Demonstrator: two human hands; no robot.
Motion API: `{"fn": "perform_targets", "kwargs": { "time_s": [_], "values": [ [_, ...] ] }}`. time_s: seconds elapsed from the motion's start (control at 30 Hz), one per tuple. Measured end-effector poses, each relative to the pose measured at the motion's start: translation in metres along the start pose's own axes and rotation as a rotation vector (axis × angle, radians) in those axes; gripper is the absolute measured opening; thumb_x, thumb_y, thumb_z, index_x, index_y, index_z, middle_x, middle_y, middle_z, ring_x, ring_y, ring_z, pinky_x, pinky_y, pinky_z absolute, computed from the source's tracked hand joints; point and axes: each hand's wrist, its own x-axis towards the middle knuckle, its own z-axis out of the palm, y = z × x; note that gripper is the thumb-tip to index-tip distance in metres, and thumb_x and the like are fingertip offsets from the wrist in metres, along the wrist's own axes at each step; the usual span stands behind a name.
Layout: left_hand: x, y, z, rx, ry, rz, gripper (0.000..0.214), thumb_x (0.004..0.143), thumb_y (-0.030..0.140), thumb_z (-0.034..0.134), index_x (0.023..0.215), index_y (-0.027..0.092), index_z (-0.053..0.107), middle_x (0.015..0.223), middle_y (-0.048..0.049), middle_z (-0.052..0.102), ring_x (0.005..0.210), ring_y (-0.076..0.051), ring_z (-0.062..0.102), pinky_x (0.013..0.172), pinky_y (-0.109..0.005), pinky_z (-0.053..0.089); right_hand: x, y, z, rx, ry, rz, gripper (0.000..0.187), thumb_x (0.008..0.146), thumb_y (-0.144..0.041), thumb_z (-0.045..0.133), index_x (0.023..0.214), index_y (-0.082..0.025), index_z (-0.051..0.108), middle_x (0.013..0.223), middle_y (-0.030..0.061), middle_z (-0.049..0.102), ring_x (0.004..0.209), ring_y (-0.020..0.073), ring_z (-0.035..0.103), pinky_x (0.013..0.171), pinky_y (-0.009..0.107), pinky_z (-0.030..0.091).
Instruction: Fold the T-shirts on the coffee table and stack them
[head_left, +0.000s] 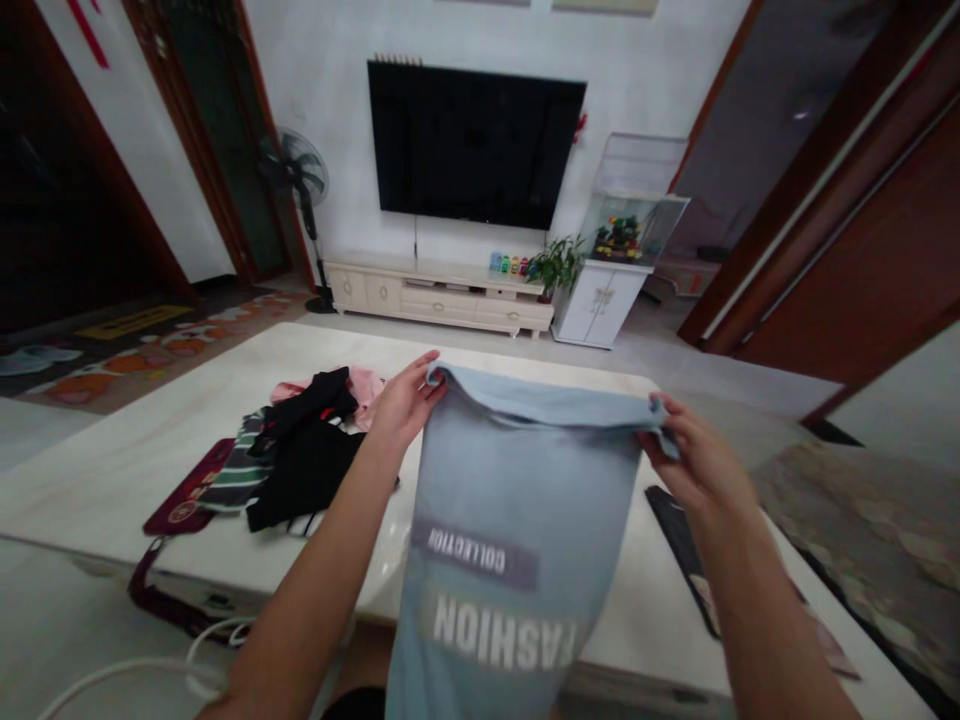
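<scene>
A light blue shirt (525,480) hangs stretched between my two hands over the near side of the white table (262,355). Its printed words, "COLLECTION" and "FASHION", appear upside down, and its lower end runs out of the picture. My left hand (409,400) pinches the top left corner of the cloth. At the opposite corner, my right hand (690,445) has its fingers closed around the edge. Left of the shirt lies a heap of clothes (311,465) in black, pink and striped green-grey.
A maroon flat item (191,490) with a strap lies by the heap. Under my right forearm rests a dark flat item (679,550). A white cable (127,668) loops at lower left. Beyond stand a fan (300,185), a low TV cabinet (442,300) and a fish tank (630,225).
</scene>
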Motion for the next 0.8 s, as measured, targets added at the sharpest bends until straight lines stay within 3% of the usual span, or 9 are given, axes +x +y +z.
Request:
{"fn": "perform_targets", "kwargs": {
  "time_s": [0.07, 0.13, 0.23, 0.33, 0.47, 0.57, 0.67, 0.73, 0.8],
  "values": [
    [0.031, 0.003, 0.024, -0.024, 0.068, 0.058, 0.02, 0.069, 0.01, 0.051, 0.083, 0.018, 0.062, 0.064, 0.0032, 0.058, 0.057, -0.007, 0.055, 0.062, -0.019, 0.046, 0.037, -0.007, 0.03, 0.046, 0.037, 0.007, 0.02, 0.054, -0.005, 0.055, 0.068, -0.017, 0.053, 0.061, -0.0035, 0.055, 0.049, 0.0068, 0.051, 0.044, 0.017, 0.045],
    [0.045, 0.017, 0.04, -0.022, 0.042, 0.203, 0.02, 0.07, 0.012, 0.051, 0.085, 0.019, 0.063, 0.067, 0.0035, 0.059, 0.058, -0.006, 0.055, 0.061, -0.018, 0.045, 0.057, -0.024, 0.044, 0.096, 0.073, -0.047, 0.022, 0.057, -0.001, 0.049, 0.07, -0.018, 0.052, 0.061, -0.0053, 0.054, 0.05, 0.0053, 0.051, 0.046, 0.015, 0.045],
    [0.038, 0.043, 0.052, 0.005, -0.076, 0.43, 0.019, 0.07, 0.017, 0.055, 0.086, 0.02, 0.064, 0.072, 0.0026, 0.062, 0.062, -0.007, 0.055, 0.064, -0.019, 0.046, 0.056, -0.053, 0.041, 0.169, 0.072, -0.243, 0.027, 0.061, 0.0, 0.045, 0.077, -0.018, 0.056, 0.066, -0.0051, 0.055, 0.056, 0.0055, 0.053, 0.053, 0.017, 0.046],
    [0.017, 0.05, 0.046, 0.095, -0.125, 0.527, 0.015, 0.068, 0.02, 0.058, 0.081, 0.018, 0.066, 0.073, 0.0015, 0.062, 0.062, -0.008, 0.054, 0.06, -0.018, 0.044, 0.037, -0.053, 0.022, 0.152, 0.052, -0.364, 0.025, 0.061, -0.003, 0.048, 0.075, -0.018, 0.062, 0.065, -0.0037, 0.055, 0.056, 0.0065, 0.051, 0.053, 0.019, 0.045],
    [-0.019, 0.008, 0.002, 0.413, -0.093, 0.376, 0.012, 0.068, 0.024, 0.06, 0.074, 0.017, 0.066, 0.07, 0.0011, 0.06, 0.06, -0.008, 0.05, 0.052, -0.017, 0.038, -0.001, 0.014, -0.015, -0.055, 0.139, -0.172, 0.012, 0.06, -0.021, 0.063, 0.072, -0.02, 0.064, 0.065, -0.0044, 0.056, 0.056, 0.0069, 0.049, 0.047, 0.017, 0.039],
    [-0.055, -0.05, -0.053, 0.727, -0.081, 0.118, 0.021, 0.069, 0.034, 0.062, 0.077, 0.016, 0.066, 0.073, -0.0008, 0.061, 0.062, -0.011, 0.051, 0.053, -0.02, 0.039, -0.039, 0.089, -0.055, -0.202, 0.144, -0.054, 0.02, 0.054, -0.026, 0.071, 0.07, -0.018, 0.063, 0.064, -0.0021, 0.059, 0.055, 0.0109, 0.052, 0.047, 0.021, 0.04],
    [-0.093, -0.107, -0.108, 0.917, -0.096, -0.121, 0.027, 0.068, 0.04, 0.059, 0.076, 0.015, 0.063, 0.076, -0.0026, 0.06, 0.06, -0.013, 0.051, 0.052, -0.023, 0.041, -0.075, 0.152, -0.102, -0.662, 0.039, 0.062, 0.025, 0.056, -0.037, 0.065, 0.074, -0.02, 0.065, 0.071, 0.002, 0.066, 0.066, 0.0201, 0.061, 0.056, 0.029, 0.047],
    [-0.115, -0.127, -0.134, 1.009, -0.131, -0.207, 0.027, 0.069, 0.039, 0.056, 0.077, 0.014, 0.062, 0.072, -0.0018, 0.057, 0.056, -0.013, 0.05, 0.053, -0.025, 0.04, -0.089, 0.178, -0.127, -0.858, -0.049, 0.087, 0.027, 0.058, -0.041, 0.057, 0.075, -0.021, 0.065, 0.078, 0.0053, 0.069, 0.076, 0.026, 0.063, 0.065, 0.036, 0.05],
    [-0.13, -0.129, -0.147, 1.098, -0.179, -0.255, 0.028, 0.072, 0.038, 0.052, 0.083, 0.014, 0.062, 0.064, 0.0002, 0.054, 0.054, -0.013, 0.049, 0.053, -0.025, 0.039, -0.094, 0.189, -0.139, -1.041, -0.071, 0.037, 0.032, 0.062, -0.044, 0.049, 0.078, -0.021, 0.065, 0.081, 0.0087, 0.068, 0.078, 0.0286, 0.063, 0.071, 0.041, 0.05]
  ]
}}
